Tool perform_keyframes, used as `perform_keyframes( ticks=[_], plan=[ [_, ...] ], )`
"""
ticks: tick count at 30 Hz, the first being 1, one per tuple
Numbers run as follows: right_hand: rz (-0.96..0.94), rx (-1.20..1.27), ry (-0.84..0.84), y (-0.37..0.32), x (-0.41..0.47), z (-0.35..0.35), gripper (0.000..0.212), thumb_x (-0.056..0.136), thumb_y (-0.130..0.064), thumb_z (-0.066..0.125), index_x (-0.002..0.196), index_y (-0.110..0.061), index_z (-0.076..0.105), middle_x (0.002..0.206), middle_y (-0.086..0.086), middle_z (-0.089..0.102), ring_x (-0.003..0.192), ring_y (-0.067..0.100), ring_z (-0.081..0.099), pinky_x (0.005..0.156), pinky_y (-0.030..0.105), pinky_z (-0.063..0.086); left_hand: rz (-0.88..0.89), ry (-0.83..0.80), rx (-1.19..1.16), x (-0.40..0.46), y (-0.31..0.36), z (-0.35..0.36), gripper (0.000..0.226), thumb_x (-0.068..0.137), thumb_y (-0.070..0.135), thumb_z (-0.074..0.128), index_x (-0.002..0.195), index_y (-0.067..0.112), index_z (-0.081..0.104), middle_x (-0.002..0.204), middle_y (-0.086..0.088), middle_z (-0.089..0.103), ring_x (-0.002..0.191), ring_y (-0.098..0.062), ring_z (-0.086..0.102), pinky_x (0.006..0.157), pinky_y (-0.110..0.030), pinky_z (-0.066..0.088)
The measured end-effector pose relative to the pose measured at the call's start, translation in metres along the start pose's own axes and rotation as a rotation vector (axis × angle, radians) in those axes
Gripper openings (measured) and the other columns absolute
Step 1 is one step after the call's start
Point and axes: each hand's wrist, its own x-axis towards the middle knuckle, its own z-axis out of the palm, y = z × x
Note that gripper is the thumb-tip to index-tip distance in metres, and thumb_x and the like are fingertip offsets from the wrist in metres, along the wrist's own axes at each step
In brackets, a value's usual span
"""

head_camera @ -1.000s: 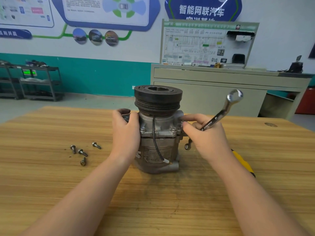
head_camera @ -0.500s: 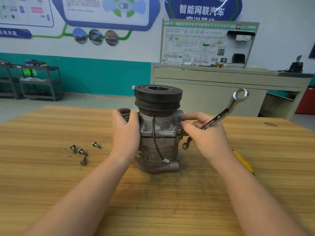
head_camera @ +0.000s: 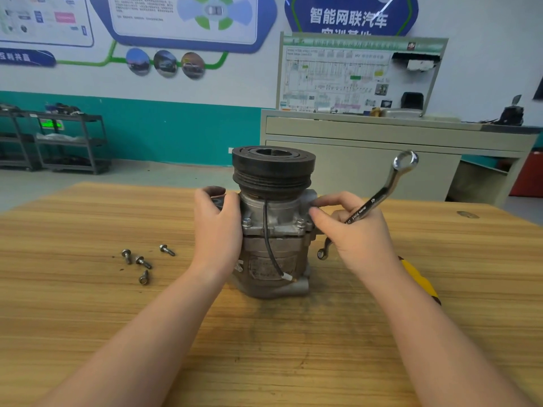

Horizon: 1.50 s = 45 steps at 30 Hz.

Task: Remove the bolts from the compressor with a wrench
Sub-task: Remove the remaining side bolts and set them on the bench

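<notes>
On the wooden table [head_camera: 88, 333] in a workshop, the compressor [head_camera: 273, 230] stands upright, pulley up; my left hand [head_camera: 219, 230] grips it, my right hand [head_camera: 357, 239] grasps the wrench [head_camera: 379, 198], slanting up to the far right

My feed is bright and evenly lit, a soft indoor light from overhead with no hard beam. Shadows are faint: I see only a dull smudge on the table [head_camera: 88, 318] just near the compressor [head_camera: 273, 230] and thin ones under the four loose bolts [head_camera: 144, 261]. The wrench [head_camera: 379, 198] catches a sharp glint on its far ring. The wall posters [head_camera: 182, 19] at the far side look soft and slightly smeared, their small print unreadable. Wide-angle bending curves the table's far edge and stretches both forearms at the near corners. The middle stays sharp.
</notes>
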Motion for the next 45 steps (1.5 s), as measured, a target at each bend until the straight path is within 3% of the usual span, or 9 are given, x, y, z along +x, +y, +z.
perform_keyframes(
  ticks=[4,8,11,14,18,21,34,39,45],
  plan=[
    [0.038,0.044,0.034,-0.0011,0.0011,-0.0035,0.024,0.088,-0.005,0.06,0.084,-0.025,0.07,0.039,-0.015,0.047,0.037,0.0,0.043,0.042,0.007,0.035,0.005,0.007,0.009,-0.0001,-0.0002,0.0001,0.024,0.098,0.025,0.048,0.12,0.016,0.047,0.116,-0.003,0.057,0.106,-0.015,0.052,0.085,-0.029,0.038],
    [0.02,0.004,0.012,-0.0006,0.0005,-0.0001,0.018,0.088,-0.01,0.066,0.079,-0.026,0.068,0.036,-0.013,0.04,0.037,0.003,0.037,0.048,0.017,0.04,0.001,0.005,0.006,0.0009,-0.0001,0.0004,0.024,0.098,0.025,0.048,0.12,0.016,0.047,0.116,-0.004,0.058,0.108,-0.017,0.053,0.085,-0.029,0.039],
    [0.033,0.059,0.011,-0.0001,0.0015,-0.003,0.023,0.09,-0.002,0.058,0.088,-0.021,0.071,0.039,-0.019,0.048,0.038,-0.003,0.047,0.045,0.005,0.036,-0.001,-0.002,0.013,-0.0002,0.0004,-0.0003,0.024,0.098,0.025,0.047,0.121,0.017,0.046,0.117,-0.005,0.057,0.109,-0.018,0.053,0.088,-0.032,0.041],
    [0.004,0.035,0.008,-0.0004,-0.0002,-0.0033,0.01,0.088,-0.012,0.066,0.088,-0.022,0.068,0.037,-0.013,0.04,0.036,0.001,0.037,0.043,0.008,0.036,-0.002,-0.006,0.01,-0.0006,0.0005,-0.0008,0.025,0.098,0.025,0.047,0.122,0.016,0.046,0.117,-0.005,0.057,0.109,-0.017,0.053,0.089,-0.032,0.041],
    [0.019,0.006,-0.026,0.0014,0.0004,-0.0036,0.029,0.088,0.0,0.056,0.085,-0.027,0.067,0.036,-0.013,0.04,0.035,0.001,0.036,0.042,0.008,0.035,-0.006,-0.011,0.012,-0.0006,0.0012,-0.0002,0.027,0.098,0.025,0.047,0.123,0.016,0.045,0.119,-0.006,0.056,0.111,-0.018,0.052,0.09,-0.033,0.042],
    [0.011,0.052,-0.012,0.0,0.0004,-0.0034,0.016,0.09,-0.009,0.061,0.09,-0.023,0.068,0.037,-0.012,0.041,0.035,0.001,0.04,0.042,0.006,0.034,-0.007,-0.011,0.01,-0.0006,0.0013,-0.0008,0.026,0.098,0.025,0.047,0.122,0.016,0.046,0.119,-0.005,0.056,0.11,-0.018,0.052,0.093,-0.035,0.043],
    [0.016,-0.025,0.025,0.0026,-0.0007,-0.0019,0.018,0.087,-0.007,0.06,0.082,-0.024,0.064,0.036,-0.01,0.038,0.033,0.004,0.034,0.036,0.01,0.031,0.001,-0.005,-0.008,0.0,0.0004,-0.0004,0.021,0.098,0.024,0.048,0.118,0.019,0.045,0.112,-0.001,0.057,0.1,-0.01,0.053,0.076,-0.024,0.04],
    [0.023,-0.079,0.113,0.0027,-0.0007,-0.0001,0.021,0.075,-0.032,0.079,0.074,-0.022,0.061,0.042,-0.008,0.045,0.043,0.015,0.047,0.051,0.036,0.05,-0.003,-0.003,-0.018,0.0009,-0.0011,-0.0001,0.022,0.098,0.024,0.048,0.119,0.018,0.045,0.115,-0.004,0.057,0.107,-0.016,0.054,0.081,-0.027,0.039],
    [0.013,-0.097,0.093,0.001,-0.0025,0.001,0.017,0.084,-0.013,0.064,0.075,-0.028,0.065,0.043,-0.006,0.047,0.053,0.027,0.056,0.054,0.052,0.052,0.014,0.002,-0.019,0.0021,-0.0028,0.0006,0.023,0.098,0.023,0.048,0.12,0.016,0.046,0.115,-0.003,0.057,0.103,-0.013,0.053,0.075,-0.021,0.039]
  ],
)
